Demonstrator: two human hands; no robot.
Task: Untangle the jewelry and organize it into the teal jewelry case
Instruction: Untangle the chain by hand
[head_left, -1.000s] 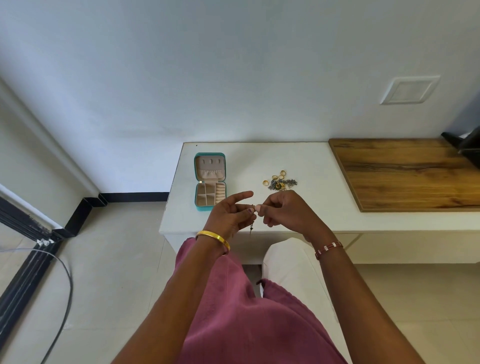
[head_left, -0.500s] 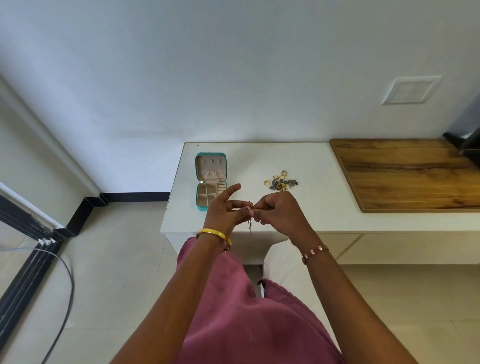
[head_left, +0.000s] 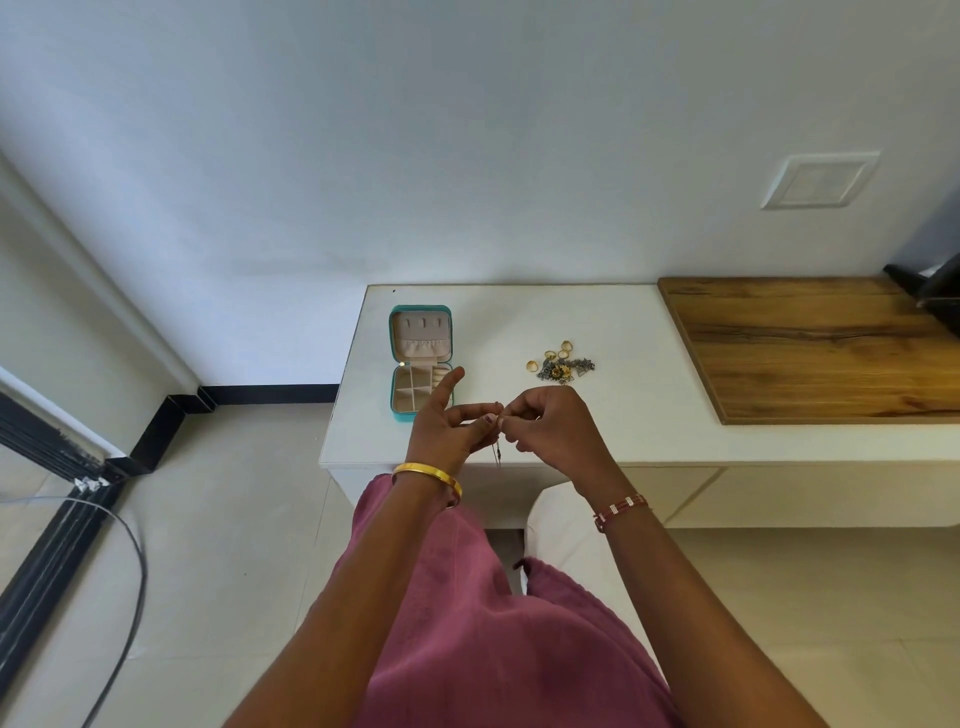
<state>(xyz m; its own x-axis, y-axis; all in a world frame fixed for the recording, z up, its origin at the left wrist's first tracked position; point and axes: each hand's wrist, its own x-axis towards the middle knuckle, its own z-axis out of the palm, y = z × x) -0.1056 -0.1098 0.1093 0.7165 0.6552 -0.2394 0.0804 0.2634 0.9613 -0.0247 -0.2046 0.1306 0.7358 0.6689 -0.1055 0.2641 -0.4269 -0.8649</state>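
Two hands meet over the near edge of the white worktop (head_left: 644, 332), each pinching the same thin chain (head_left: 497, 451) where their fingertips come together. From that pinch the chain hangs straight down in front of the worktop's edge, with what looks like a small pendant at its lower end, too small to make out. On the left hand (head_left: 447, 426) the thumb and a curled finger hold the chain while the index finger sticks out straight, up and to the right, across the case's lower corner; a gold bangle (head_left: 427, 476) circles that wrist. The right hand (head_left: 548, 426) has its fingers curled in tight around the chain, and a red and white bracelet (head_left: 621, 510) sits on its wrist. The teal case (head_left: 421, 362) lies open on the left part of the worktop, lid flat toward the wall, its beige divided compartments toward the person. To its right, well apart from it, lies a small pile (head_left: 561, 365) of tangled chains and gold rings, some rings loose at its edge. A wooden board (head_left: 810, 343) covers the right part of the worktop. Pink fabric (head_left: 467, 623) covers the person's lap below the hands.
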